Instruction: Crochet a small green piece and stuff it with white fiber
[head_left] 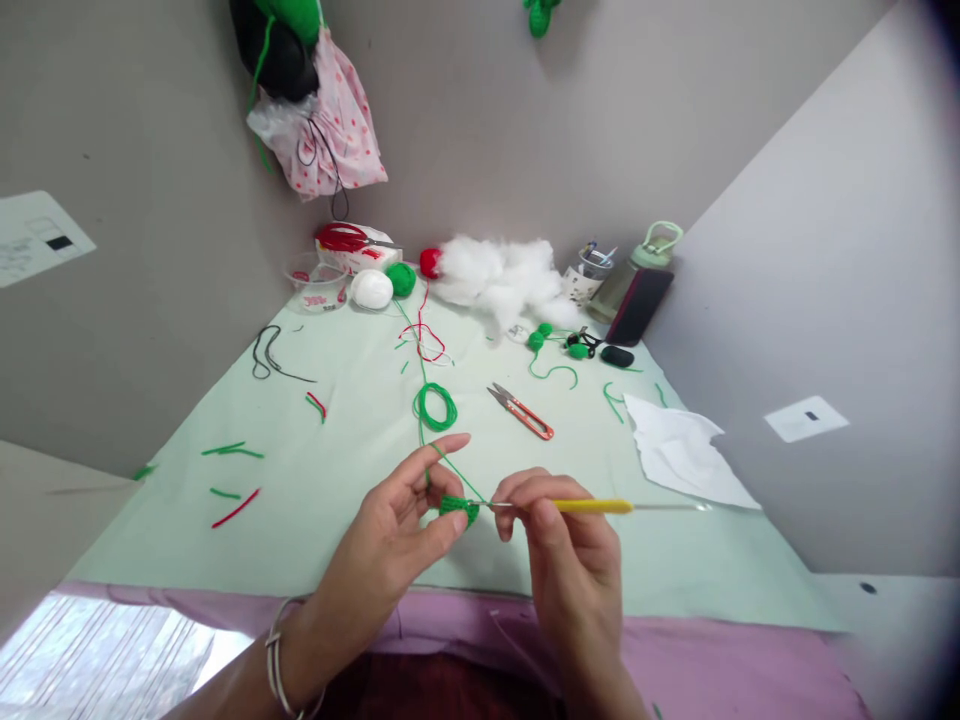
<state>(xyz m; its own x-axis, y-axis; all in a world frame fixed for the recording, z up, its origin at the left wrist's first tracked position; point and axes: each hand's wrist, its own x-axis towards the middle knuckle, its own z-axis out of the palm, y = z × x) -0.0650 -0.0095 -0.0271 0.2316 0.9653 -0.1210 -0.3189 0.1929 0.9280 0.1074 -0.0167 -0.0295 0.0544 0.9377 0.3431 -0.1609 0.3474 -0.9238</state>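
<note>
Between the thumb and fingers of my left hand (405,520) is a small green crochet piece (459,508). Green yarn (457,470) passes over the raised left index finger and slants down to the hook's tip. My right hand (566,540) grips a crochet hook (592,506) by its yellow handle, with the metal end pointing left and meeting the piece's edge. Beyond my left hand lies a loose coil of green yarn (436,407), and thread snips (523,411) with orange handles rest to its right.
At the back stand white (372,290) and green yarn balls (401,279), white stuffing (502,275), red scissors (349,238) and a bottle (637,270). A crumpled white paper (682,445) lies right. Yarn scraps (234,450) dot the left side. Grey walls enclose the table.
</note>
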